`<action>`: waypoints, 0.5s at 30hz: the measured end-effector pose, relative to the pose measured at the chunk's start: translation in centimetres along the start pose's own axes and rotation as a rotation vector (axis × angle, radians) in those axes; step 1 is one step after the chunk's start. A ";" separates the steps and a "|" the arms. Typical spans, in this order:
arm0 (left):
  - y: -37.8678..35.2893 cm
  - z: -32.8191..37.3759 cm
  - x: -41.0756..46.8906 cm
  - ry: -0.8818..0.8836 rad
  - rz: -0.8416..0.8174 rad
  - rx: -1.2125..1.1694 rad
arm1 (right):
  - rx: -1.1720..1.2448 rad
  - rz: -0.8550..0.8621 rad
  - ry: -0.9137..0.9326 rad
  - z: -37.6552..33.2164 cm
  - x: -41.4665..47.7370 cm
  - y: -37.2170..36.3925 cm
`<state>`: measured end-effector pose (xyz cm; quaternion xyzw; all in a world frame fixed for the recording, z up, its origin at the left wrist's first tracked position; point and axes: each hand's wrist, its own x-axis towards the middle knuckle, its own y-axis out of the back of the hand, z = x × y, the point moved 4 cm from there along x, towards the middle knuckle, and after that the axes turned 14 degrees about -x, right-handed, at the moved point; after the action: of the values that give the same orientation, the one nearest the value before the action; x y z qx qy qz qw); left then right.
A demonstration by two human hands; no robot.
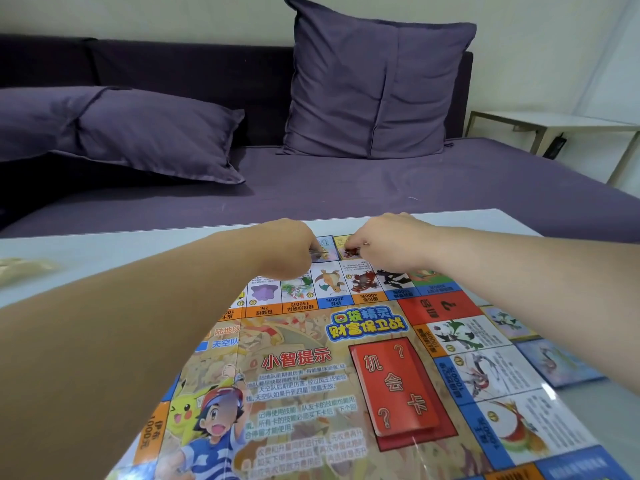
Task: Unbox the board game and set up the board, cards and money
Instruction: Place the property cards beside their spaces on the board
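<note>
From the head camera, the board point(311, 393) lies flat on the white table point(104, 251), with its bright squares running round the edge. Both arms reach over it to the far side. The left hand point(287, 251) has its fingers curled down, and they pinch a blue card point(325, 247) that lies just past the board's far edge. The right hand point(388, 240) is right beside it, with its fingers curled too, pinching a yellow card point(347, 247) next to the blue one. A red pile of cards point(391, 382) sits on its red spot in the middle of the board. More cards point(557, 362) lie in a row on the table along the board's right side. A pale, blurry thing point(20, 268) is on the table far to the left. Behind the table is a purple sofa point(415, 188) with two purple pillows point(138, 129), and a small white table point(554, 123) stands at the right.
</note>
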<state>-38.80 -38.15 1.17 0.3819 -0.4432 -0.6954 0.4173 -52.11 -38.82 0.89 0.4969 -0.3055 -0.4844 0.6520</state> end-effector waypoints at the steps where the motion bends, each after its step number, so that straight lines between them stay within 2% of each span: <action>1: 0.0 0.0 0.0 0.003 0.001 -0.001 | 0.001 0.001 0.001 -0.1 0.0 0.0; 12: 0.4 -0.1 -0.1 0.001 0.030 -0.023 | -0.028 -0.012 -0.011 -0.4 0.2 -0.2; 15: 1.5 -0.4 -0.6 0.020 0.095 -0.157 | 0.017 0.021 -0.041 0.0 -0.4 0.6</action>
<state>-37.80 -38.08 2.54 0.3337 -0.4008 -0.7033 0.4830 -52.07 -38.45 1.46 0.4892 -0.3284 -0.4849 0.6463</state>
